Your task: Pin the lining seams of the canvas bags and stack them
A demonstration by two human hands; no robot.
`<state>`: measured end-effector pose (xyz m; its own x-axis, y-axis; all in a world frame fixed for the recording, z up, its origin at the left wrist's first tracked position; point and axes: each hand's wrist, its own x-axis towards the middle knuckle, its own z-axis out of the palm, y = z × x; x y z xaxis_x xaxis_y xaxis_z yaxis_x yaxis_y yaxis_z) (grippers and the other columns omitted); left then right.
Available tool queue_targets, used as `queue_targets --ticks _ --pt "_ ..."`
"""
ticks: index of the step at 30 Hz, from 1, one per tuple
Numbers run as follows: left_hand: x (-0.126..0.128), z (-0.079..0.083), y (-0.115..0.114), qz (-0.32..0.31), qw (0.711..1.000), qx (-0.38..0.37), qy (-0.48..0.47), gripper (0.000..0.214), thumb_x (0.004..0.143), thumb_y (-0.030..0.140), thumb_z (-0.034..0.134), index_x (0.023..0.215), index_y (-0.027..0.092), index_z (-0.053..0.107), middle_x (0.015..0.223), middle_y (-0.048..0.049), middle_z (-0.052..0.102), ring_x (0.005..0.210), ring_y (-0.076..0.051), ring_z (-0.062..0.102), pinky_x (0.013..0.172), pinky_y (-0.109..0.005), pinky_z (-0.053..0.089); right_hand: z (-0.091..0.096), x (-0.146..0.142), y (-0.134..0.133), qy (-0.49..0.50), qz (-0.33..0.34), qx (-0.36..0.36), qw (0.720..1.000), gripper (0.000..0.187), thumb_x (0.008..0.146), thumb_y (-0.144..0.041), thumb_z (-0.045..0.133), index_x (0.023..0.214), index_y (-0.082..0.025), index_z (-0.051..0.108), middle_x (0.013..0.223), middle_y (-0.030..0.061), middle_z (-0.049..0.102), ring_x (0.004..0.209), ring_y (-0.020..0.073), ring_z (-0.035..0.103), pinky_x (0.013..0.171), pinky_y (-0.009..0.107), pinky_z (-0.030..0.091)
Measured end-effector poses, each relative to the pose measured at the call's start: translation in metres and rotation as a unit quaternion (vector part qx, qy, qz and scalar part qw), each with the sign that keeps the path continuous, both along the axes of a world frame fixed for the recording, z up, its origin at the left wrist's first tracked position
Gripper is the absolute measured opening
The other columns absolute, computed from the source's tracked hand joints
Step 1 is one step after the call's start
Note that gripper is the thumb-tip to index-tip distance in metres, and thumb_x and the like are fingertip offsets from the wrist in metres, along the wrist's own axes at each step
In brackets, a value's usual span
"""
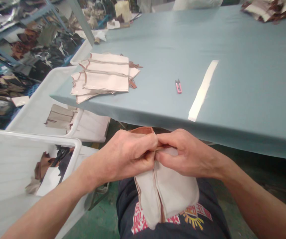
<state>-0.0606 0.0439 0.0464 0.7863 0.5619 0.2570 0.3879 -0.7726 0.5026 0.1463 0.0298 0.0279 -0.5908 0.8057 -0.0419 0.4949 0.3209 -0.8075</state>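
Both my hands hold one cream fabric piece with brown trim over my lap, below the table's near edge. My left hand is closed, pinching the piece's top edge. My right hand is closed too, its fingers pinching the same edge, thumb against thumb. The cloth hangs down folded in two flaps against my dark shirt. A stack of similar cream pieces lies on the grey-blue table to the upper left. Small pink thread snips rest on the table, beyond my hands.
A pale tape strip runs across the table. White plastic bins stand at my left, holding fabric scraps and more pieces. Shelving with fabric piles fills the far left. More fabric lies at the table's far right corner.
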Motion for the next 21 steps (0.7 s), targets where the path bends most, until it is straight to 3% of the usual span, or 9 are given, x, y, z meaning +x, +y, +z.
queue_targets --ticks 6,12,17,21 --pt "-0.006 0.001 -0.005 -0.055 0.994 0.076 0.052 0.023 0.1 0.01 0.044 0.081 0.02 0.052 0.067 0.0037 0.057 0.059 -0.011 0.05 0.055 -0.026 0.035 -0.017 0.004 -0.008 0.109 -0.008 -0.006 0.994 0.01 0.078 -0.016 0.05 0.071 -0.017 0.057 0.062 -0.0041 0.051 0.056 0.0086 0.044 0.055 0.023 0.03" --pt "-0.007 0.004 -0.01 -0.058 0.986 0.133 0.085 0.027 0.104 0.009 0.04 0.083 0.018 0.054 0.07 0.0023 0.055 0.058 -0.012 0.047 0.054 -0.027 0.035 -0.024 0.005 -0.014 0.198 -0.055 -0.043 0.978 0.013 0.076 -0.016 0.05 0.064 -0.019 0.047 0.058 -0.0065 0.04 0.054 0.008 0.034 0.05 0.021 0.028" --pt "-0.005 -0.003 -0.014 -0.051 0.969 0.209 0.12 0.023 0.106 0.011 0.035 0.103 0.017 0.057 0.078 -0.0011 0.065 0.066 -0.016 0.058 0.058 -0.028 0.042 -0.031 0.004 -0.022 0.297 -0.097 -0.146 0.939 0.022 0.08 -0.031 0.056 0.064 -0.02 0.046 0.058 -0.0064 0.036 0.053 0.0084 0.03 0.048 0.021 0.026" --pt "-0.001 -0.011 -0.016 -0.048 0.964 0.24 0.103 0.023 0.103 0.006 0.037 0.113 0.017 0.055 0.079 -0.0021 0.069 0.064 -0.017 0.061 0.057 -0.028 0.045 -0.035 0.006 -0.024 0.327 -0.087 -0.245 0.909 0.028 0.079 -0.041 0.06 0.067 -0.02 0.047 0.06 -0.0056 0.039 0.053 0.0086 0.032 0.047 0.02 0.026"
